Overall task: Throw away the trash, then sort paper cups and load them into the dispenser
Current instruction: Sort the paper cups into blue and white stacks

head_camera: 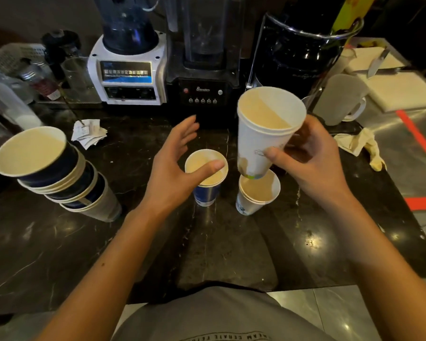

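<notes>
My right hand (310, 166) grips a tall white paper cup stack (261, 136), lifted and tilted just above a short white cup stack (256, 193) that stands on the dark marble counter (207, 242). My left hand (172, 166) hovers open over a small blue paper cup (207, 193), thumb across its rim, holding nothing. At the left, a leaning stack of several blue and white cups (57, 175) rests on the counter.
Crumpled receipts (89, 132) lie behind the blue stack, and a crumpled napkin or glove (362, 148) lies at the right. Two blenders (128, 67) and a black machine (298, 50) line the back. A frosted jug (337, 99), cutting board and knife (376, 62) sit far right.
</notes>
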Demonstrator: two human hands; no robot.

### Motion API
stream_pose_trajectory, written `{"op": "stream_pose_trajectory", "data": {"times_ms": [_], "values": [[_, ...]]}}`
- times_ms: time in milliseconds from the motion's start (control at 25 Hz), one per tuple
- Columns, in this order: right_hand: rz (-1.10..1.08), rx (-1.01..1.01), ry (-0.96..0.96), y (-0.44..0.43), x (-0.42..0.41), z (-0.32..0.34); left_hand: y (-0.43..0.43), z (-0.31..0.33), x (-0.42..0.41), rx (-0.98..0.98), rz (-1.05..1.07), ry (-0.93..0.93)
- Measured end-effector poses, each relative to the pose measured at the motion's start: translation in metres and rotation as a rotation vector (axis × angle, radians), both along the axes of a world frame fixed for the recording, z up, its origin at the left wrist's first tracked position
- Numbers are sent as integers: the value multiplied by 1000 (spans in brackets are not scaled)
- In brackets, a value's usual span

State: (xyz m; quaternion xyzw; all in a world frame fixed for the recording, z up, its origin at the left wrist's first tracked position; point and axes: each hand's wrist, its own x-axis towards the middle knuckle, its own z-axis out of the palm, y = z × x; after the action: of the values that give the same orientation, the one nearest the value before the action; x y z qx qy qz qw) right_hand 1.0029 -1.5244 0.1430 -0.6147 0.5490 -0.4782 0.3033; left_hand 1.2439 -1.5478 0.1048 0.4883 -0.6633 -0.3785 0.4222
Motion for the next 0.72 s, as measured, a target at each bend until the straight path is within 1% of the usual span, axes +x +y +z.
{"op": "stream_pose_trajectory", "data": {"times_ms": [80, 160, 280, 360, 520, 600, 680, 720], "values": [[-53, 14, -25, 13, -14, -10, 0, -20, 5, 42, 13, -123], [-64, 53, -38, 22, -21, -25, 0, -37, 7, 122, 45, -182], [-17, 142, 21, 29, -25, -53, 2, -54, -3, 230, 62, -189], [-1, 202, 79, 31, -25, -74, 2, -63, -8, 235, 72, -189], [-82, 237, 165, 31, -27, -102, -1, -73, -11, 211, 90, -158], [-54, 306, 113, 31, -27, -112, -1, -73, -10, 213, 89, -143], [54, 418, -12, 34, -26, -122, 0, -74, -9, 205, 96, -132], [96, 453, -29, 34, -23, -127, 2, -74, -7, 204, 108, -127]]}}
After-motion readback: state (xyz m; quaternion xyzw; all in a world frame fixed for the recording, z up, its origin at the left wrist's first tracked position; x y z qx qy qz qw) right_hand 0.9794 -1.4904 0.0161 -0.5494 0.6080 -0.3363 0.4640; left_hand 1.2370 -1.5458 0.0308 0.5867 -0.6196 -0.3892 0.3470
